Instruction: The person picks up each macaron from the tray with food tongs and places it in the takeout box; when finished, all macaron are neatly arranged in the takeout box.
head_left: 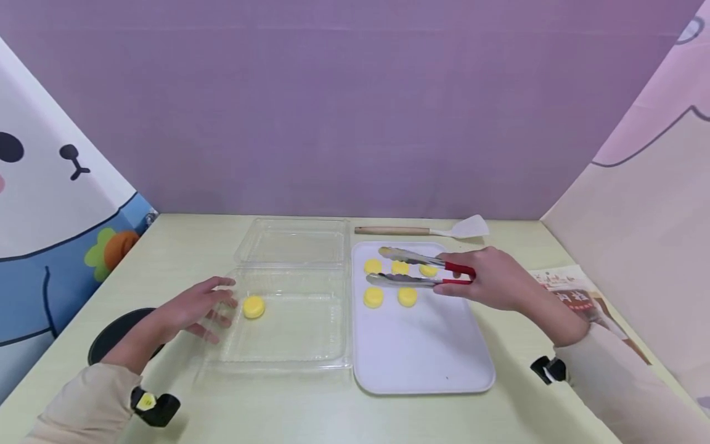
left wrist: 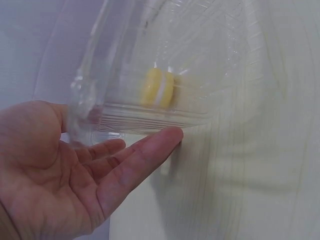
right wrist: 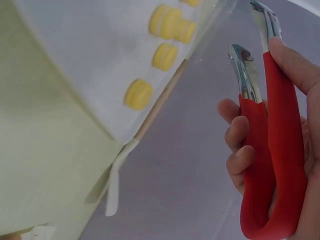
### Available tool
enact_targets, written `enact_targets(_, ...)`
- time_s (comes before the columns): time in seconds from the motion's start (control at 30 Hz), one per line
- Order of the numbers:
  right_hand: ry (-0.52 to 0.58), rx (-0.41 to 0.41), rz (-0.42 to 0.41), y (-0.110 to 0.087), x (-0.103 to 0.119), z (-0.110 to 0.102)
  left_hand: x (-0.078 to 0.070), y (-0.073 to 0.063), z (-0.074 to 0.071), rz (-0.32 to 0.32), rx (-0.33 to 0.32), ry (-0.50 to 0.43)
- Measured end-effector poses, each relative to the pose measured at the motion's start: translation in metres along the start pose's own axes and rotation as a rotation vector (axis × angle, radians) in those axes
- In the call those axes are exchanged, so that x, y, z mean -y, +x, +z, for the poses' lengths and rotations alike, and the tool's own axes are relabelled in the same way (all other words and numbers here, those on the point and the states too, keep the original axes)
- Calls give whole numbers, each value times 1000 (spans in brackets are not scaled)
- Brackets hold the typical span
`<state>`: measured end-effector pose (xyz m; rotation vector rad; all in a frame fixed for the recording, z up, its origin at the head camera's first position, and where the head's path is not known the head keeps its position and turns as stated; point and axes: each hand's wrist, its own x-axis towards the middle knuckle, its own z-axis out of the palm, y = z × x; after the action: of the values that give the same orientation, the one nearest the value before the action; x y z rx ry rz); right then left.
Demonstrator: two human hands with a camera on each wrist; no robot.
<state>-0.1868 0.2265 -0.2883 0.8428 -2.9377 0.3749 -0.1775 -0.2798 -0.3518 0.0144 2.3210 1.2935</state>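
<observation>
Hands (head_left: 196, 305) apart, the right (head_left: 490, 279) grips tongs (head_left: 413, 282) partly hiding yellow rounds (head_left: 399, 269).

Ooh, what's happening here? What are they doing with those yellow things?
Someone's right hand is holding red-handled tongs, spread open above a white tray. Five yellow round pieces sit on that tray. One more yellow piece is already in the open clear container. The left hand is at that container's left side. A spatula lies behind the tray.
</observation>
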Motion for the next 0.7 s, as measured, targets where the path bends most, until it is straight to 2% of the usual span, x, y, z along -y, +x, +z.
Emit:
enact_targets(0.3, 1, 28, 50, -20, -19, 10, -1, -1, 1, -14, 2, 5)
enact_targets(0.7, 15, 56, 62, -33, -34, 23, 0, 0, 1, -18, 2, -10)
